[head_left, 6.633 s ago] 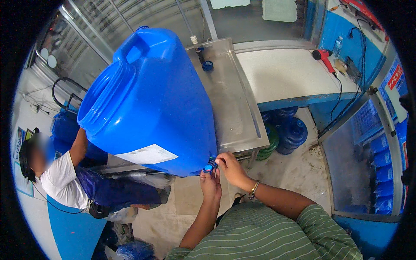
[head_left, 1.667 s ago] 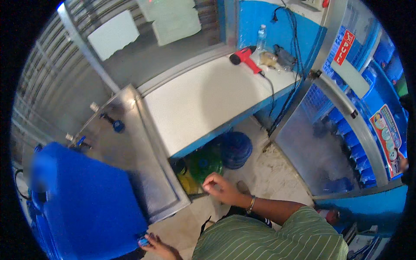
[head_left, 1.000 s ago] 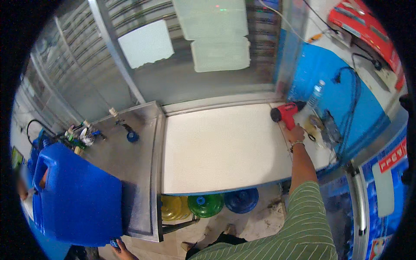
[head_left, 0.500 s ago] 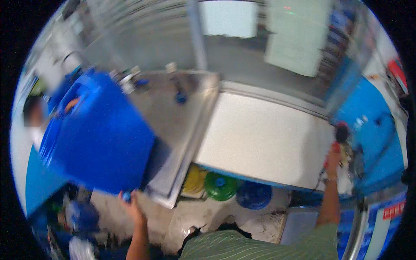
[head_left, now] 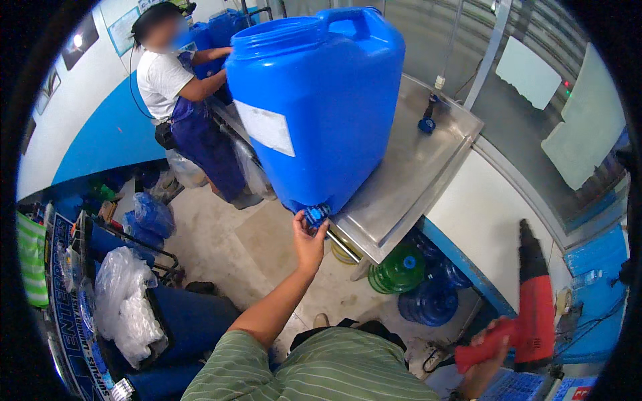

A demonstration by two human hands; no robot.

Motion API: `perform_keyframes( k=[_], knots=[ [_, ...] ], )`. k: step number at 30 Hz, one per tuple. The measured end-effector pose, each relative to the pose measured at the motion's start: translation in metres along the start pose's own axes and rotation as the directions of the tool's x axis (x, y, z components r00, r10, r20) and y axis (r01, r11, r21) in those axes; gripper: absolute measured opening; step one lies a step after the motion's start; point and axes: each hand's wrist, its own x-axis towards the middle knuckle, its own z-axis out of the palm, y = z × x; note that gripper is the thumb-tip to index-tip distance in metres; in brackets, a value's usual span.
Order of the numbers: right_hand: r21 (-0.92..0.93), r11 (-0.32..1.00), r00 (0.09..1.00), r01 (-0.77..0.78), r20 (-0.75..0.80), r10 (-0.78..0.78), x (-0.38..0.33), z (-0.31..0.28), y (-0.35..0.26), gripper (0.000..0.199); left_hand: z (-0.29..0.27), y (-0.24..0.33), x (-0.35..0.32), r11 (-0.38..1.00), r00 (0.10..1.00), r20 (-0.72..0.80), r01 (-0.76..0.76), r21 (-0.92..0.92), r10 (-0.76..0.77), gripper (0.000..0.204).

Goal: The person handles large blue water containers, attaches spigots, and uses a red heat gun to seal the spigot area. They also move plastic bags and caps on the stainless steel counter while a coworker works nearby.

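Blue tap [head_left: 316, 215] sits at the lower front corner of a large blue jerrycan [head_left: 321, 113], near the edge of a stainless-steel sink top [head_left: 408, 184]. Left hand [head_left: 309, 244] is at the tap, thumb and fingers closed around it from below, as it was half a second ago. Jerrycan stands upright with its wide mouth uncapped; white label [head_left: 265, 129] on its front face.

Right hand [head_left: 493, 362] is wrapped around the handle of a red heat gun [head_left: 536, 311], grip closed, some fingers blurred. Main change: half a second ago the gun was at the far end of the white counter [head_left: 478, 194]; now it is up and much nearer the wearer, black nozzle pointing away, well apart from the tap. View has swung left, so the jerrycan is now near the middle of the frame.

Beyond the jerrycan, on the sink top, a blue-ended valve [head_left: 426, 125]. Under the counter, a green water bottle [head_left: 398, 269] and a blue water bottle [head_left: 428, 303]. To the left, a co-worker [head_left: 164, 83] in white shirt and dark blue apron, arms reaching behind the jerrycan. Lower left, clear plastic bags [head_left: 127, 301] spill over a dark blue bin [head_left: 194, 321].
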Motion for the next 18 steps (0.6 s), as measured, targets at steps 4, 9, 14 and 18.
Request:
perform_keyframes(
  k=[4, 9, 14, 18],
  knots=[
    [-0.031, 0.985, 0.985, -0.170, 0.028, 0.171, -0.039, 0.041, 0.044, 0.049, 0.004, -0.002, 0.005, 0.999, 0.998, -0.043, -0.035, 0.039, 0.037, 0.055],
    [-0.223, 0.958, 0.966, -0.183, 0.142, 0.217, -0.060, 0.072, 0.072, 0.049, 0.008, -0.005, 0.006, 0.974, 0.986, -0.095, -0.116, 0.197, 0.137, 0.050],
    [-0.335, 0.921, 0.912, -0.198, 0.281, 0.298, -0.060, 0.090, 0.088, 0.049, 0.006, -0.004, 0.007, 0.953, 0.978, -0.112, -0.144, 0.265, 0.179, 0.046],
    [-0.556, 0.826, 0.840, -0.090, 0.404, 0.363, -0.042, 0.078, 0.103, 0.045, 0.013, 0.003, 0.003, 0.947, 0.973, -0.123, -0.152, 0.283, 0.193, 0.048]
  ],
)
